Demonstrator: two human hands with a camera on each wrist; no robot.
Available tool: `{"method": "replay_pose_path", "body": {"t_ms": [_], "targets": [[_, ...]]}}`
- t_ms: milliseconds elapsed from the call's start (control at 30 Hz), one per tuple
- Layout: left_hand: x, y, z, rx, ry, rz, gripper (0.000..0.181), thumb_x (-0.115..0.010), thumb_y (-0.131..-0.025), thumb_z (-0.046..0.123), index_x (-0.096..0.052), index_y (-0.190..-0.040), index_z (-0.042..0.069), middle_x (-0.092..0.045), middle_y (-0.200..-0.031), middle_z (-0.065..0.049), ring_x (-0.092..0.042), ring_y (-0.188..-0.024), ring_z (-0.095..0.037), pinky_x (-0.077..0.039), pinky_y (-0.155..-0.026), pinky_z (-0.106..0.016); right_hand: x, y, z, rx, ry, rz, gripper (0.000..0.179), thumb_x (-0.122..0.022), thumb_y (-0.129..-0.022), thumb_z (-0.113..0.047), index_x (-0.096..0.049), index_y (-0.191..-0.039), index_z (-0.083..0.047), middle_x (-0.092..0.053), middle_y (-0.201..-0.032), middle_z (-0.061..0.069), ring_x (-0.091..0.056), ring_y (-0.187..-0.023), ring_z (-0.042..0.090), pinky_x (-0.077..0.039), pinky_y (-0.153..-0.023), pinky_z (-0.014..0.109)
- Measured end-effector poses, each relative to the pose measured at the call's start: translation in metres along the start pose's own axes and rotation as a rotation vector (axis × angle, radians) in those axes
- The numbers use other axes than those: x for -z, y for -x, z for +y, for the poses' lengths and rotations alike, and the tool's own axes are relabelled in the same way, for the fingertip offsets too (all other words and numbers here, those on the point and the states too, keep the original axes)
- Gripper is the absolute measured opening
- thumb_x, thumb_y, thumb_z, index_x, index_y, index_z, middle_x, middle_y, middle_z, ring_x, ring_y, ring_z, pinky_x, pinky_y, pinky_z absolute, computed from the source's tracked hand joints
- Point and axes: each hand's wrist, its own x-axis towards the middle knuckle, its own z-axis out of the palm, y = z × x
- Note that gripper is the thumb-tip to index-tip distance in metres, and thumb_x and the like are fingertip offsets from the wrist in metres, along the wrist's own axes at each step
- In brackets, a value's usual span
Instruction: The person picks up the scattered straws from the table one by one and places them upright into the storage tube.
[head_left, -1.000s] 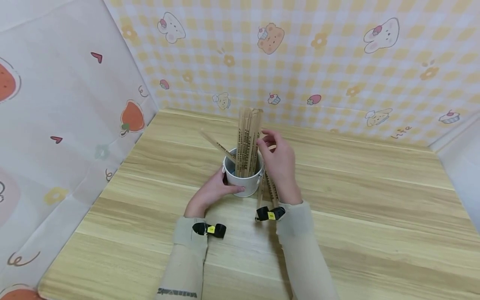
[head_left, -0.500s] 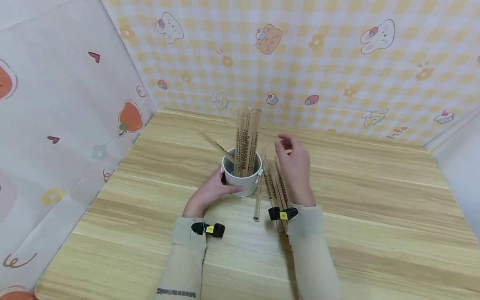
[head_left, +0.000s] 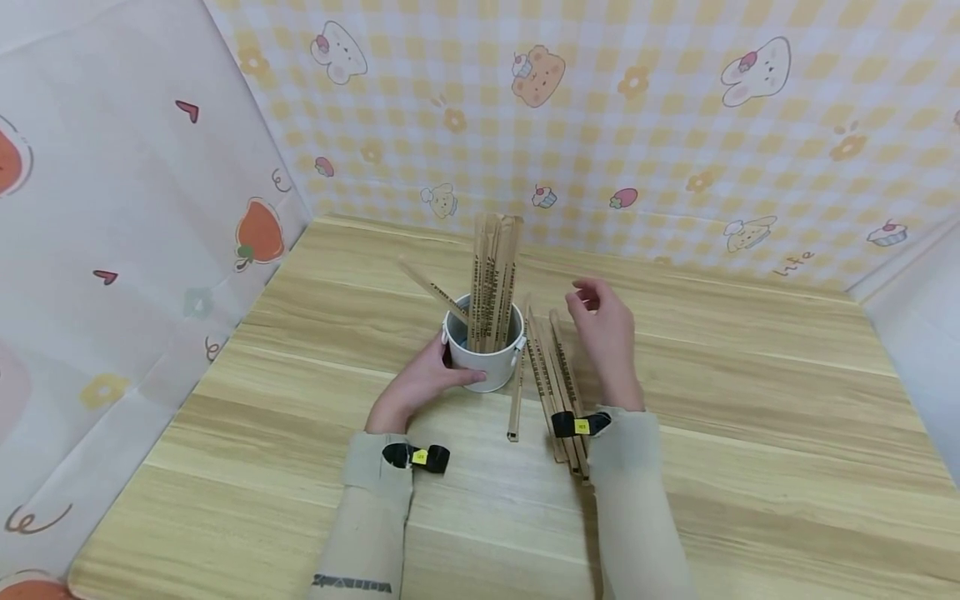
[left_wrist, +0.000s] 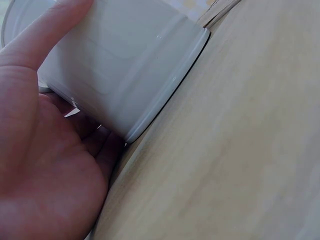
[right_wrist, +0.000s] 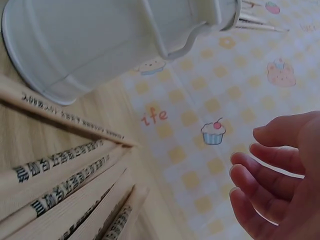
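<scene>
A small white metal bucket [head_left: 489, 372] stands upright on the table, held by my left hand [head_left: 420, 382]. In the left wrist view, the thumb [left_wrist: 47, 30] lies along the bucket's side and the other fingers reach behind it, partly hidden. A bundle of slim paper-wrapped straws [head_left: 491, 271] with dark print stands in the bucket. One more straw [head_left: 433, 289] leans out over the left rim. My right hand [head_left: 606, 333], holding nothing, hovers right of the bucket with fingers loosely bent. Several loose straws [right_wrist: 60, 172] lie between that hand and the bucket.
One straw [head_left: 516, 404] lies apart, close along the bucket's right side. The wooden table [head_left: 750, 467] meets a yellow checked backdrop [head_left: 675, 150] behind and a white printed sheet [head_left: 150, 208] at the left. Each wrist carries a black camera strap.
My right hand has left the right edge of the upright straws and moved rightward, uncovering more of the loose straws on the table. My left hand keeps its hold on the bucket.
</scene>
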Motion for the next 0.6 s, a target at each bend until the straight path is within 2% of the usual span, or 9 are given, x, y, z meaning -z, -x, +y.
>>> {"method": "replay_pose_path", "body": {"t_ms": [167, 267, 433, 600], "targets": [[0.0, 0.001, 0.001, -0.001, -0.008, 0.004, 0.089, -0.076, -0.069, 0.015, -0.023, -0.14, 0.025, -0.04, -0.133, -0.005, -0.039, -0.119, -0.022, -0.029, -0.1, -0.04, -0.003, -0.003, 0.009, -0.018, 0.034, -0.021, 0.03, -0.056, -0.086, -0.024, -0.058, -0.112, -0.008, -0.061, -0.095, 0.005, -0.054, -0.085, 0.019, -0.043, -0.072, 0.032], [0.0, 0.001, 0.002, -0.006, -0.014, 0.007, 0.09, -0.076, -0.069, 0.016, -0.022, -0.141, 0.024, -0.04, -0.133, -0.006, -0.039, -0.119, -0.023, -0.029, -0.1, -0.042, -0.004, -0.004, 0.015, -0.046, 0.05, -0.061, 0.032, -0.056, -0.087, -0.025, -0.056, -0.114, -0.008, -0.06, -0.098, 0.005, -0.054, -0.088, 0.02, -0.044, -0.074, 0.034], [0.0, 0.001, 0.001, -0.011, -0.023, 0.012, 0.09, -0.076, -0.068, 0.017, -0.023, -0.14, 0.025, -0.04, -0.133, -0.005, -0.039, -0.119, -0.024, -0.029, -0.099, -0.042, -0.006, -0.005, 0.022, -0.091, 0.089, -0.187, 0.042, -0.055, -0.087, -0.03, -0.05, -0.123, -0.008, -0.055, -0.11, 0.009, -0.052, -0.095, 0.023, -0.045, -0.077, 0.038], [0.0, 0.001, 0.001, 0.009, -0.033, 0.017, 0.09, -0.077, -0.068, 0.018, -0.024, -0.14, 0.026, -0.041, -0.132, -0.001, -0.039, -0.119, -0.021, -0.028, -0.1, -0.04, -0.009, -0.004, 0.028, -0.111, 0.196, -0.33, 0.052, -0.054, -0.087, -0.032, -0.043, -0.128, -0.002, -0.053, -0.112, 0.016, -0.052, -0.097, 0.029, -0.044, -0.08, 0.044]]}}
